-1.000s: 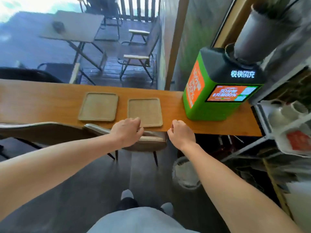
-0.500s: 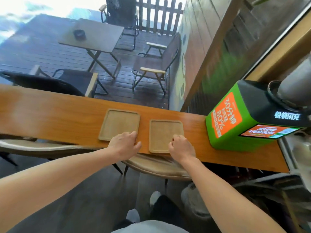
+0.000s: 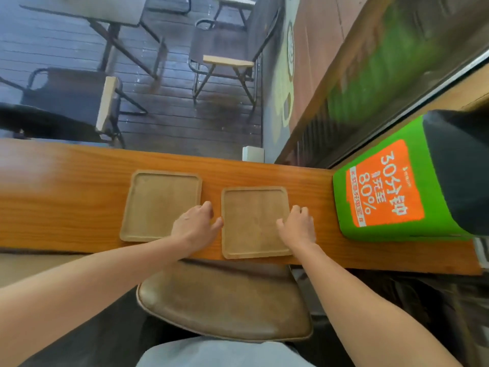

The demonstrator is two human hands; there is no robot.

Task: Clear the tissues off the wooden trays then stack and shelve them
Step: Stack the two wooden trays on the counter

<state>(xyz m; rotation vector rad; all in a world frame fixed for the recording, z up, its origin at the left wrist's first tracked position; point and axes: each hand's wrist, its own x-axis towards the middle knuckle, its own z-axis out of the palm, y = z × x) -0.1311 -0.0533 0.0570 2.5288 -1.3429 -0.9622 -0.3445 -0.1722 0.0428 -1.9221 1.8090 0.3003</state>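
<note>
Two square wooden trays lie flat, side by side, on the long wooden counter [image 3: 66, 197]. No tissue shows on either one. The left tray [image 3: 158, 202] has my left hand [image 3: 194, 226] over its near right corner, fingers loosely curled, thumb reaching to the left rim of the right tray [image 3: 252, 226]. My right hand [image 3: 297, 226] sits at that tray's right rim, with the thumb on its top face and the fingers curled over the edge.
A green and orange charging kiosk [image 3: 383, 192] stands on the counter just right of the trays. A brown padded chair seat [image 3: 225, 305] is tucked under the counter's near edge. Beyond the glass is a deck with a table and folding chairs [image 3: 225, 59].
The view has tipped down and closer to the counter. Both hands have moved forward from the counter's near edge onto the trays, ending on either side of the right tray.
</note>
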